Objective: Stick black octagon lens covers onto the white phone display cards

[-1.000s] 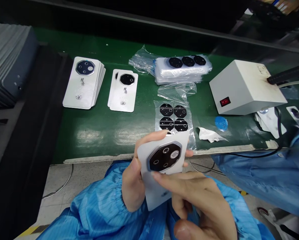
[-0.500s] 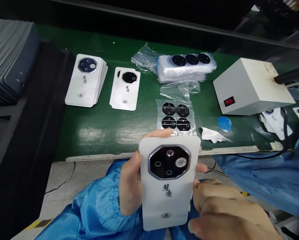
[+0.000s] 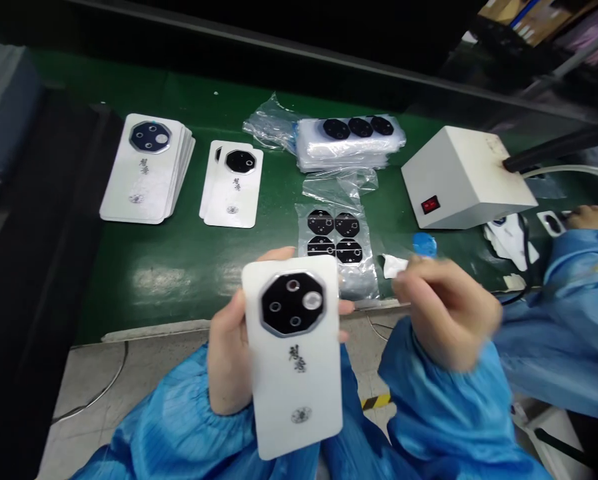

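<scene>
My left hand (image 3: 229, 357) grips a white phone back cover (image 3: 299, 393) by its sides, thumb at the left edge and fingertips showing past the right. The cover has a black octagonal camera panel, dark lettering and a round emblem. Motion blurs my right hand (image 3: 449, 310), whose fingers are curled together by a crumpled white scrap (image 3: 393, 265) near the bench's front edge; what they pinch, if anything, is hidden. Behind the held cover lies a clear sheet (image 3: 369, 283) with black octagonal lens pieces (image 3: 347, 225). A blue round film (image 3: 425, 245) is just beyond my right hand.
Two groups of white covers, a taller stack (image 3: 143, 180) and a smaller one (image 3: 236, 193), lie left on the green bench (image 3: 179, 267). Plastic-wrapped sheets (image 3: 339, 147) are at the back. A white box with a red switch (image 3: 459, 173) stands right, near another person's hand (image 3: 593, 218).
My right hand has moved away from beside the cover, up to the white scrap. The view has shifted, and another person's hand now shows at the right.
</scene>
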`<action>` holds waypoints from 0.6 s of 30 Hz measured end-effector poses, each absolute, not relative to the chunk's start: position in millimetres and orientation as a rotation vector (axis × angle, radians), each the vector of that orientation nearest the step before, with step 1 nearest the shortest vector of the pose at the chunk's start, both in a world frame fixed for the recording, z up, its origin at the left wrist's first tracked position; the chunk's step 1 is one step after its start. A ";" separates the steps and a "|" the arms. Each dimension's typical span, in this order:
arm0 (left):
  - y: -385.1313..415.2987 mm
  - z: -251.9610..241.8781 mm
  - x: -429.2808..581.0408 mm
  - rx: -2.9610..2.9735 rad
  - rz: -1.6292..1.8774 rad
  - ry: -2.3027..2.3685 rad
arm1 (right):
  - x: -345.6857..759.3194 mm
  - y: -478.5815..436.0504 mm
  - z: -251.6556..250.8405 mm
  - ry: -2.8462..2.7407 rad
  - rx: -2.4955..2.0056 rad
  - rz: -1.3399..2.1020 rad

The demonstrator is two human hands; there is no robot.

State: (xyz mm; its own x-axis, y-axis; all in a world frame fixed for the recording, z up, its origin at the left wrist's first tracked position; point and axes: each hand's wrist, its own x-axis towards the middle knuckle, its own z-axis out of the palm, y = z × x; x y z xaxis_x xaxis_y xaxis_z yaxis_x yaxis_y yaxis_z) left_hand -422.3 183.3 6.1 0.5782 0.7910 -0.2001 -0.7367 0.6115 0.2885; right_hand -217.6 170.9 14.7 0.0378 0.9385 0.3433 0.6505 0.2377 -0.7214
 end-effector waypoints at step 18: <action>182.4 -3.2 -414.0 0.227 0.967 0.168 | -174.9 236.6 -38.7 -2.238 -1.780 0.476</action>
